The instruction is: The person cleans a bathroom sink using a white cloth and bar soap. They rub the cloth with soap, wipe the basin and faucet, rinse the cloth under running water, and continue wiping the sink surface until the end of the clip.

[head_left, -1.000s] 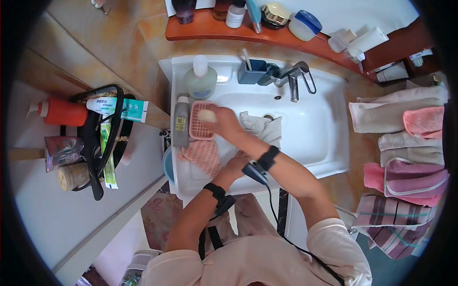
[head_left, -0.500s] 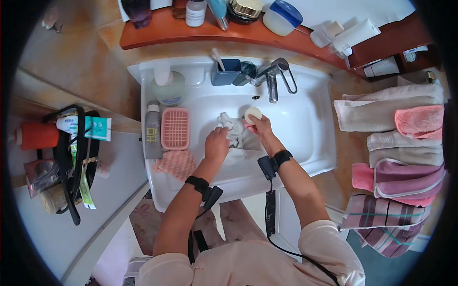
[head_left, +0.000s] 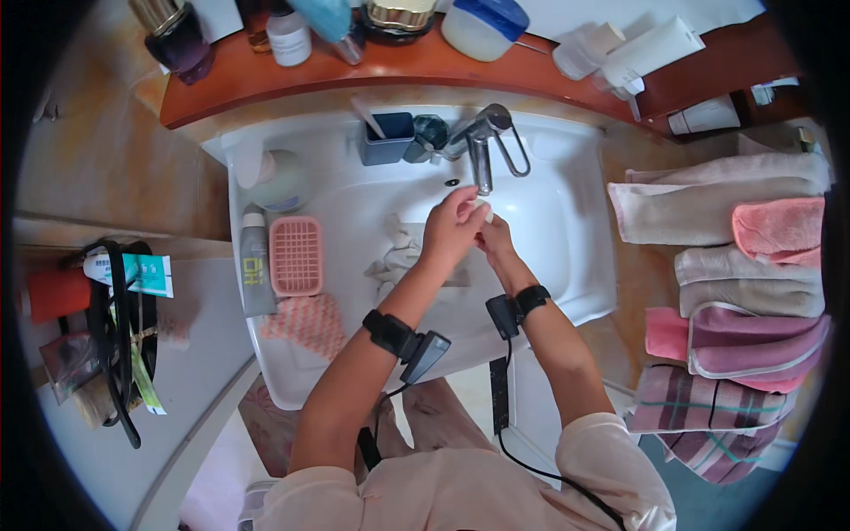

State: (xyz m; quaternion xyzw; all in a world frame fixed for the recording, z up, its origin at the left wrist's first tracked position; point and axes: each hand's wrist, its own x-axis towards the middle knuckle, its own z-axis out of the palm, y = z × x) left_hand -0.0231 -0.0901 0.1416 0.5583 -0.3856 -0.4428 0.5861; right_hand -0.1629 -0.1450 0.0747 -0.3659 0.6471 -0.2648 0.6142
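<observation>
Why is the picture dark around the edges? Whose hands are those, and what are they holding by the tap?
Those are a person's own left hand and right hand. A wide camera on the person's head looks down, so straight edges bend and corners go dark. Each wrist wears a black strap. The hands meet near the tap around something pale, probably soap, mostly hidden. A crumpled pale cloth lies in the white sink; on its left side are a pink soap dish, a grey bottle and a pink checked cloth.
</observation>
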